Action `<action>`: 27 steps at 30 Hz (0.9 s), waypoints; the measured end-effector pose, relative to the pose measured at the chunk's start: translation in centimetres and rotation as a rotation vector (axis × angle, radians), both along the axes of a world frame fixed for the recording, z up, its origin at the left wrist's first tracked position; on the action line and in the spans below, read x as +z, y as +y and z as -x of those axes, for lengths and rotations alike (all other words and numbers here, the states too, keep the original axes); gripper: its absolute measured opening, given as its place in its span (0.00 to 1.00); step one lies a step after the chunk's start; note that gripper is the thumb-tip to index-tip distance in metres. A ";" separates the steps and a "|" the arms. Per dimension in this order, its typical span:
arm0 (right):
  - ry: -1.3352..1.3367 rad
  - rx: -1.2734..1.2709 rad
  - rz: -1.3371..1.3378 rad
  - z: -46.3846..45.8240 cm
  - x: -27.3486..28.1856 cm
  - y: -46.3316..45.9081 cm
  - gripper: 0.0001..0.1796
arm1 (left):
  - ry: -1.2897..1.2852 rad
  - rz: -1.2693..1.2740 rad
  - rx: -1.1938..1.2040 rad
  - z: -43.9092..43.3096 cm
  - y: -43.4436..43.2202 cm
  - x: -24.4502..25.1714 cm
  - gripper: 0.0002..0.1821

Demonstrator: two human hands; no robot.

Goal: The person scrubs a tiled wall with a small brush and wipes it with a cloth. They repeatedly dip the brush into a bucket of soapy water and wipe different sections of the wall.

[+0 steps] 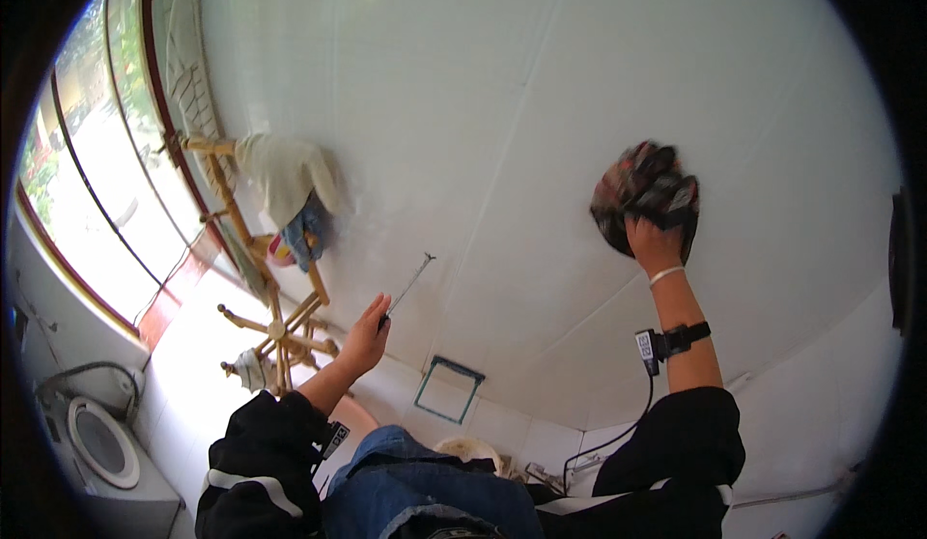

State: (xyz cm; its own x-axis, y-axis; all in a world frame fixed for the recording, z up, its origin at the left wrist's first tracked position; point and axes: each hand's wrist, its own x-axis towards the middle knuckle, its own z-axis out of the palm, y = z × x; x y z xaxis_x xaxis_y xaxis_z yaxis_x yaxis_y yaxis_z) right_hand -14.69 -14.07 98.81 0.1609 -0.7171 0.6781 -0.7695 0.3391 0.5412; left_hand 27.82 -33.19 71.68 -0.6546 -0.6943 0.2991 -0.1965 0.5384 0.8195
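My right hand (655, 242) presses a dark, red-patterned cloth (644, 187) against a large white wall panel (507, 162). Part of the cloth is bunched above the fingers, and its dark lower edge hangs around the hand. Lower and to the left, my left hand (368, 336) has the dark end of a thin metal rod (410, 287) between its fingers and thumb. The rod slants up to the right and ends in a small crosspiece; what kind of tool it is, I cannot tell.
At left, a wooden rack (277, 329) holds a pale cloth (290, 177) and a blue cloth (308, 231), beside a window (101, 148). A front-loading washing machine (108, 452) stands lower left. Below are a green rectangular frame (424, 387), a pink basin (355, 416) and a round pale container (471, 448).
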 end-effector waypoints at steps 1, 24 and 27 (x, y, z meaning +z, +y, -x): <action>0.091 0.010 0.102 1.0 -0.1 -2.7 0.20 | 0.000 -0.006 0.023 0.8 -0.3 -0.4 0.25; -0.117 -0.121 0.054 -3.8 -6.5 -6.2 0.24 | -0.068 -0.212 0.230 -10.6 3.7 -6.7 0.24; -0.259 0.064 0.078 -6.7 -7.8 -10.1 0.29 | -0.041 -0.149 0.228 -9.9 4.1 -6.9 0.24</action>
